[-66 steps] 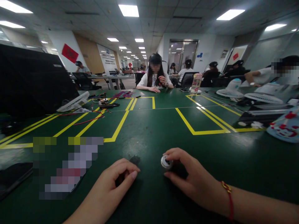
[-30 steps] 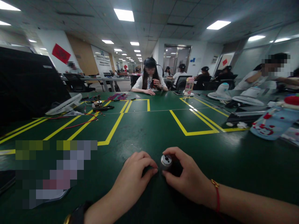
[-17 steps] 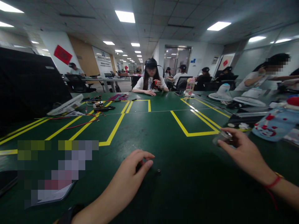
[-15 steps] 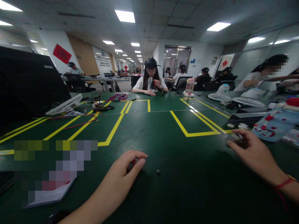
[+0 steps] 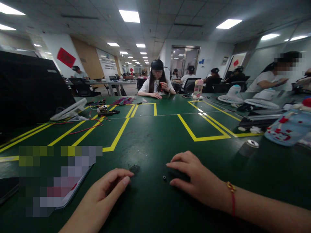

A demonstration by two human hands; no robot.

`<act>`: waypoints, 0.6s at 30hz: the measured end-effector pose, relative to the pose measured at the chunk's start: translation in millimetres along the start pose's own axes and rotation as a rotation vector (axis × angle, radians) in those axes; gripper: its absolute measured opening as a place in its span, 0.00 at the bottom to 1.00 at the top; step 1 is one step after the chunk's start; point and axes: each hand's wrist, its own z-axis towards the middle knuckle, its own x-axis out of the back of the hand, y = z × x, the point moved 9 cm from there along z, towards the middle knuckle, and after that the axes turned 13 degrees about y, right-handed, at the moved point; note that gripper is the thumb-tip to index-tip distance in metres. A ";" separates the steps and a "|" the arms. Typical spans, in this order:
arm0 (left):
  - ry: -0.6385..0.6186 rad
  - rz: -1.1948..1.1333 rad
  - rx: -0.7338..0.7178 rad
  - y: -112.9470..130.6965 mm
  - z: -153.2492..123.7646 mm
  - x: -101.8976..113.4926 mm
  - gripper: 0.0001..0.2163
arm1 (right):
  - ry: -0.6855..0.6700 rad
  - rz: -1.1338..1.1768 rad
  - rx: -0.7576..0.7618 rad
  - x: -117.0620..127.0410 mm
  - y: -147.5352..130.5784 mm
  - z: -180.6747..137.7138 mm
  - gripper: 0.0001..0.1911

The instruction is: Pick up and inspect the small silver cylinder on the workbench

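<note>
My left hand (image 5: 107, 191) is low over the green table, its fingers loosely bent and a gap showing between thumb and fingers; I see nothing held. Just beyond its fingertips is a dark patch I cannot make out. My right hand (image 5: 194, 176) has come in over the middle, thumb and fingers apart, with no object in it. Close to its thumb and fingertips lies a tiny dark metal ring-like piece (image 5: 164, 177), apart from both hands. A silver metal cylinder (image 5: 251, 144) with a hole in its end sits farther right on the table.
A phone-like flat object (image 5: 73, 191), partly blurred out, lies at left. Wires and small parts (image 5: 103, 110) are at back left. A blue patterned bag (image 5: 286, 127) and white fans (image 5: 261, 102) stand at right. Across the table sits a person (image 5: 156, 81). Yellow tape marks the tabletop.
My right hand has let go of the silver cylinder at the right and moved left toward the tiny ring-like piece. My left hand has shifted left and slightly down.
</note>
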 end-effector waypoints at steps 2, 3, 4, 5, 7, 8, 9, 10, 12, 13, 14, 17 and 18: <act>-0.008 0.013 -0.029 2.4 0.2 0.6 0.12 | -0.062 0.073 -0.006 -22.4 -16.1 8.3 0.13; -0.010 0.016 -0.044 3.5 -0.1 1.3 0.11 | -0.073 0.091 -0.023 -25.5 -16.7 9.8 0.11; -0.011 0.018 -0.056 4.5 -0.6 2.0 0.11 | -0.066 0.099 -0.047 -22.1 -12.4 9.7 0.12; -0.013 0.019 -0.063 5.1 -1.5 2.3 0.11 | -0.036 0.091 -0.073 -12.3 -3.8 8.2 0.12; -0.015 0.025 -0.077 6.7 -3.8 1.9 0.10 | 0.091 -0.004 -0.094 25.5 21.7 1.3 0.13; -0.017 0.029 -0.084 7.4 -5.0 1.1 0.10 | 0.187 -0.096 -0.089 51.9 37.0 -4.6 0.13; -0.020 0.034 -0.093 8.4 -6.2 -0.2 0.10 | 0.292 -0.212 -0.077 80.7 52.7 -12.4 0.14; -0.026 0.039 -0.100 9.2 -7.2 -1.8 0.10 | 0.388 -0.343 -0.074 109.3 69.1 -22.0 0.15; -0.038 0.047 -0.117 10.9 -8.5 -5.0 0.10 | 0.495 -0.607 -0.149 157.7 107.1 -44.2 0.18; -0.046 0.051 -0.123 11.4 -8.7 -6.4 0.10 | 0.487 -0.720 -0.249 175.9 130.3 -55.9 0.20; -0.053 0.055 -0.128 11.6 -8.7 -7.6 0.10 | 0.452 -0.795 -0.378 190.3 154.3 -68.3 0.22; -0.066 0.064 -0.136 11.0 -8.5 -8.9 0.10 | 0.285 -0.795 -0.779 208.6 213.0 -105.3 0.27; -0.068 0.067 -0.134 10.2 -8.6 -8.7 0.10 | 0.251 -0.753 -0.855 208.8 222.9 -113.0 0.29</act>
